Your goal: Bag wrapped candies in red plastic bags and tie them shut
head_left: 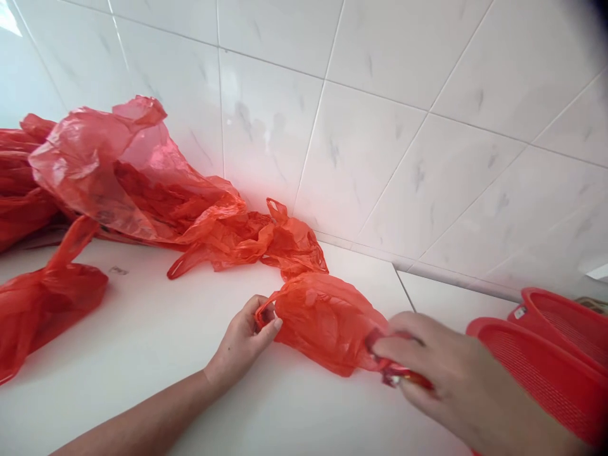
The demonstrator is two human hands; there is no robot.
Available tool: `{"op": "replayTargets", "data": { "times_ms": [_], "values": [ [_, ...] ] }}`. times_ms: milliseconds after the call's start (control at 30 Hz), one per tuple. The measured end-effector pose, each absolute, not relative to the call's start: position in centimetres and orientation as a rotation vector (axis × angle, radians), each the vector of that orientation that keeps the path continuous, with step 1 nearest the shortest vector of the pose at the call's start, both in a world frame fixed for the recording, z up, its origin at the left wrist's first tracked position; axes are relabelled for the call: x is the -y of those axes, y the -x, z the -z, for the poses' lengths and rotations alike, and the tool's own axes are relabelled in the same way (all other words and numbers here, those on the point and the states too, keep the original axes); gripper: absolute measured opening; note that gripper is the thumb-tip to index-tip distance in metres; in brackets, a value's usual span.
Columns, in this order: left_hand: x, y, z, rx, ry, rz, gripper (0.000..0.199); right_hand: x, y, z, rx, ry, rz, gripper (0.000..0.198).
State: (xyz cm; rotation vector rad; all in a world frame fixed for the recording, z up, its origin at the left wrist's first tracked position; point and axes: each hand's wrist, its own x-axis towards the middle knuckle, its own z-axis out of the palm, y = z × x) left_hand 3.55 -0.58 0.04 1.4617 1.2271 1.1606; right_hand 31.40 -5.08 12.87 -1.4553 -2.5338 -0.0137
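A red plastic bag [327, 320] lies on the white tabletop between my two hands. The fingers of my left hand [251, 342] are closed around a handle loop at its left end. At the bag's right end is my right hand [437, 373], blurred by motion, its fingers closed on a small wrapped item in shiny red and gold [408, 377]. What kind of item this is, I cannot make out. Behind the bag, a crumpled heap of red plastic bags [190, 209] runs along the wall.
Another red plastic bag [57, 304] lies at the left with its handle raised. Two red perforated plastic baskets [494, 329] stand at the right edge. A white tiled wall [380, 145] rises behind the white tabletop [156, 342]. A seam crosses the top near the wall.
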Motion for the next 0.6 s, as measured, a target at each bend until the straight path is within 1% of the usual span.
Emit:
{"op": "replayTargets", "data": {
  "times_ms": [100,233,267,367,400,500,533,600],
  "values": [
    [0.8,-3.5,0.2,-1.159,-1.446,-1.156,0.018,3.3,-27.3,-10.4,2.740,1.364,-0.069,0.035],
    [0.9,-3.5,0.7,-1.108,-1.463,-1.145,0.019,-0.1,-25.6,-7.9,2.699,1.419,-0.218,0.037],
    [0.9,-3.5,0.8,-1.102,-1.474,-1.147,0.019,-0.7,-25.5,-7.8,2.675,1.434,-0.234,0.038],
    [0.9,-3.5,0.9,-1.094,-1.493,-1.147,0.020,-1.4,-25.7,-8.6,2.631,1.483,-0.222,0.052],
    [0.8,-3.4,0.9,-1.098,-1.499,-1.145,0.019,-1.1,-25.9,-9.3,2.629,1.503,-0.224,0.053],
    [0.7,-3.4,0.7,-1.124,-1.512,-1.139,0.019,0.3,-27.9,-11.8,2.539,1.616,-0.220,0.034],
    [0.7,-3.4,0.6,-1.133,-1.513,-1.136,0.019,0.8,-29.3,-12.5,2.466,1.686,-0.188,0.031],
    [0.6,-3.4,0.6,-1.136,-1.508,-1.129,0.019,1.7,-33.2,-13.4,2.266,1.873,-0.062,0.029]
  ]
}}
